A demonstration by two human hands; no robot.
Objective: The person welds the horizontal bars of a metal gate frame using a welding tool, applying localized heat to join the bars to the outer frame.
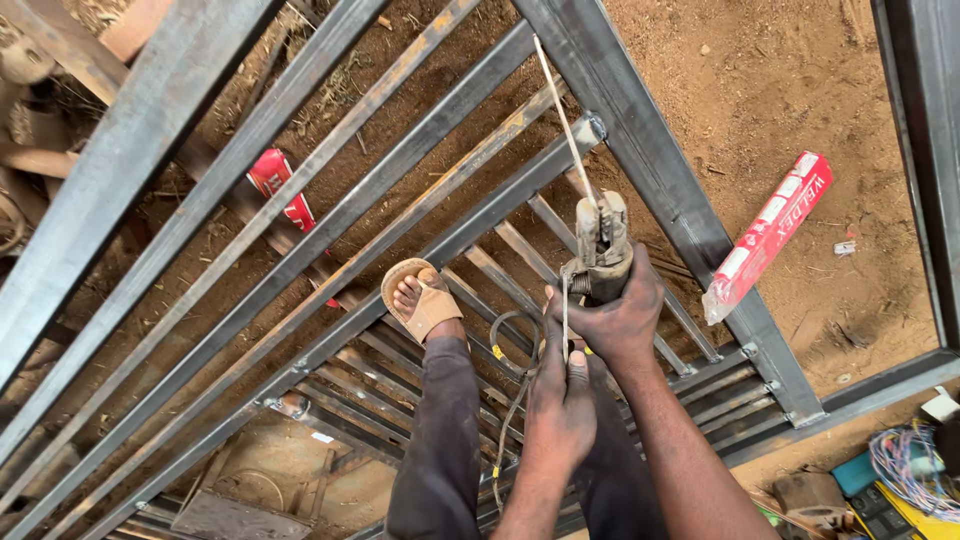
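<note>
Electrode holder, a worn grey clamp tool, stands upright in the middle of the view, above a steel gate frame that lies flat over brown dirt ground. A thin welding rod sticks up and to the left out of its jaws, its far end reaching toward the frame's thick diagonal member. The right hand is wrapped tight around the holder's handle, fingers closed on it. The left hand sits just below and beside it, fingers drawn together and pinching a thin wire or lever at the holder's lower left side. A dark cable loops down from the holder past the person's trouser leg. A sandalled foot rests on the frame's bars. A red and white carton leans on the frame at right.
</note>
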